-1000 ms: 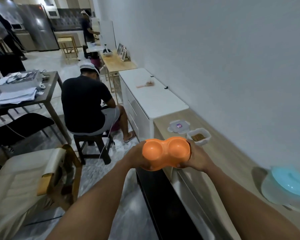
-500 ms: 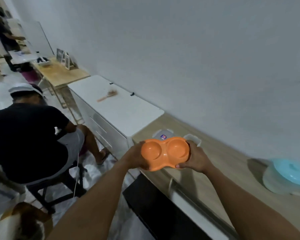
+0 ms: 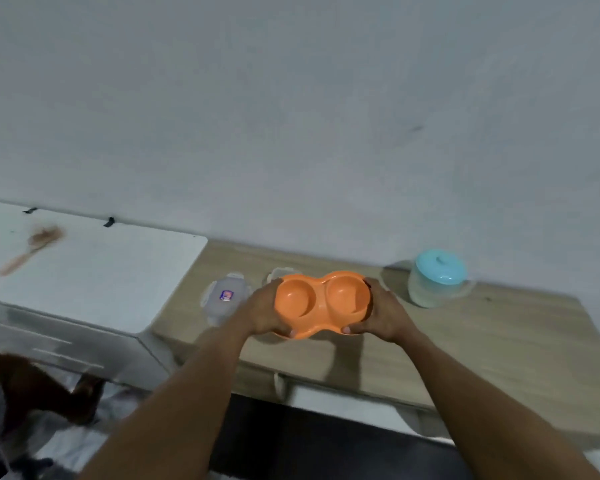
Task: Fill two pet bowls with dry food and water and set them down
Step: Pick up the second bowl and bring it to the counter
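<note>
An orange double pet bowl [image 3: 321,303] with two empty round wells is held level above the wooden counter [image 3: 482,344]. My left hand [image 3: 262,311] grips its left end and my right hand [image 3: 383,313] grips its right end. Behind the bowl's left part only a bit of the rim of a clear food container [image 3: 274,275] shows. Its clear lid [image 3: 224,297] with a small sticker lies on the counter to the left. A clear jug with a light blue lid [image 3: 437,278] stands to the right, near the wall.
A white cabinet [image 3: 94,271] adjoins the counter on the left, with a brown brush [image 3: 32,247] lying on it. The grey wall [image 3: 291,116] runs behind both. A seated person's leg [image 3: 42,386] shows at lower left, blurred.
My view has swung right to face the counter and wall. The bowl, still held in both hands, now hangs over the counter in front of the food container.
</note>
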